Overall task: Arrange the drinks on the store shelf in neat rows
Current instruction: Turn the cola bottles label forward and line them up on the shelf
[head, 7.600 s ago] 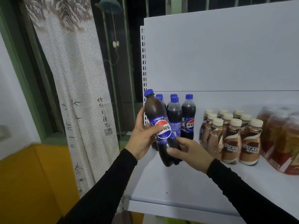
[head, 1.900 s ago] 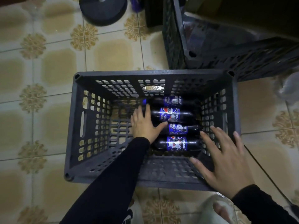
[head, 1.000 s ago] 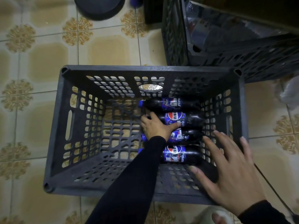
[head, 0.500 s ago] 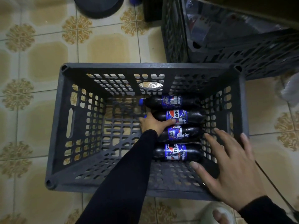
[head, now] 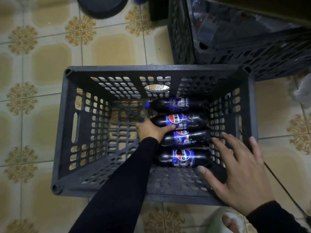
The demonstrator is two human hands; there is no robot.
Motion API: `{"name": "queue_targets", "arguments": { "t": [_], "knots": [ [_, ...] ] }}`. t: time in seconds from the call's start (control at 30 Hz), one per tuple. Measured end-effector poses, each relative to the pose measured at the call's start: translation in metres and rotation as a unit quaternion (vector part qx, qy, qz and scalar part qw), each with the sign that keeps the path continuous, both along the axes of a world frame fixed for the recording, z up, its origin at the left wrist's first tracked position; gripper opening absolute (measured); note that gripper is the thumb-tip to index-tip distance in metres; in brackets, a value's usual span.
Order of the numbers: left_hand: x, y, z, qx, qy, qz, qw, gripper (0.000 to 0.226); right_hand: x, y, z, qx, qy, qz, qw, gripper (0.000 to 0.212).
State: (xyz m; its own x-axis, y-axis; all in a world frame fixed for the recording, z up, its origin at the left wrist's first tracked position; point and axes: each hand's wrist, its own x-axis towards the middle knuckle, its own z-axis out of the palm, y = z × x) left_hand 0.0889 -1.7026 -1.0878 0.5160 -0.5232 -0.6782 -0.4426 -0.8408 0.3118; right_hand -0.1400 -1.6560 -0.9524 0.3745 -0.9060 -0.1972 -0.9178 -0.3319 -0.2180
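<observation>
Our left hand point(head: 151, 130) grasps the second bottle point(head: 178, 121) at the crate's point(head: 67, 125) three o'clock side; our right hand point(head: 239, 174) hovers with fingers spread. The bottle is probably heavy and slick, so we take its shoulder.

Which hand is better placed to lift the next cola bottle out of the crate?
Left. The left hand already grips the second blue-labelled cola bottle; the right hand hovers open over the dark plastic crate.

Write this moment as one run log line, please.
stage: pickup | left hand: grips second cola bottle | right hand: open over crate
</observation>
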Motion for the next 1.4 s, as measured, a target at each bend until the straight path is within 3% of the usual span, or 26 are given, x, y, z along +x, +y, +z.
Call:
{"name": "queue_targets", "arguments": {
  "t": [0.27, 0.47, 0.97, 1.17, 1.4],
  "knots": [
    [0.011, 0.003, -0.003, 0.031, -0.046, 0.002, 0.998, 0.105, 0.000, 0.000, -0.001, 0.005, -0.001, 0.003, 1.000, 0.074],
    [-0.003, -0.001, -0.004, -0.016, -0.039, -0.061, 0.997, 0.105, -0.001, 0.001, -0.002, 0.000, 0.001, 0.006, 1.000, 0.076],
    [-0.006, 0.008, 0.016, -0.023, 0.061, -0.130, 0.989, 0.101, -0.002, 0.000, -0.001, 0.019, 0.008, 0.013, 1.000, 0.076],
    [0.025, 0.008, 0.122, -0.032, 0.057, -0.237, 0.969, 0.077, 0.004, -0.008, 0.038, 0.086, 0.012, 0.021, 0.996, 0.082],
    [0.070, -0.006, 0.338, -0.143, -0.019, -0.288, 0.947, 0.057, 0.037, -0.049, 0.210, 0.047, -0.068, 0.010, 0.997, 0.087]
  ]
}}
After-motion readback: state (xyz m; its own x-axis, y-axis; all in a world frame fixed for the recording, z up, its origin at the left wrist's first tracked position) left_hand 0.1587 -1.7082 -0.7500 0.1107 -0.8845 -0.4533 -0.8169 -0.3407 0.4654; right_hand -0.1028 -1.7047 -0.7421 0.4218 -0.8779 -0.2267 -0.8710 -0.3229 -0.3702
